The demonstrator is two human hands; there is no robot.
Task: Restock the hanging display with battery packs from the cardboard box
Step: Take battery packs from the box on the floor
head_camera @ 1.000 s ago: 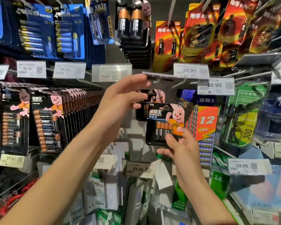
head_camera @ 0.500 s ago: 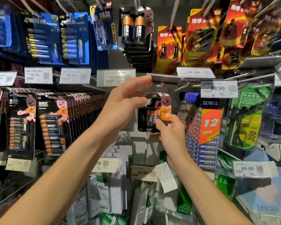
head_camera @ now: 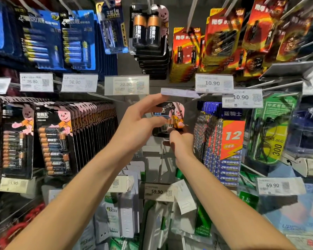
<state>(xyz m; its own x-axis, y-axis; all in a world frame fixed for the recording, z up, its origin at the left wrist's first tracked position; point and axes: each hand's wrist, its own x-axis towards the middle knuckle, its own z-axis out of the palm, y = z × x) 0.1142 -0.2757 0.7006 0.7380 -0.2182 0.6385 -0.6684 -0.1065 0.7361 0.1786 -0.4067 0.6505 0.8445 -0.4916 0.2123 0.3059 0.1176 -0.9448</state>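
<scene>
A small black Duracell battery pack (head_camera: 172, 114) with a pink bunny hangs at the centre hook, in front of other packs of the same kind. My right hand (head_camera: 181, 143) pinches its lower edge from below. My left hand (head_camera: 140, 123) reaches in from the left, its index finger propping up the flipped price tag holder (head_camera: 179, 92) above the hook while its thumb touches the pack's left side. The hook itself is hidden behind the pack and fingers. The cardboard box is out of view.
A long row of larger Duracell packs (head_camera: 56, 139) hangs on the left, and blue-and-orange 12-packs (head_camera: 229, 141) hang close on the right. Big-cell packs (head_camera: 148, 31) and red packs (head_camera: 186, 51) hang above. Price tags (head_camera: 126, 85) jut out from the rails.
My right hand carried the battery pack up and back from in front of the display to the centre hook. My left hand kept the price tag holder lifted, and its thumb moved onto the pack.
</scene>
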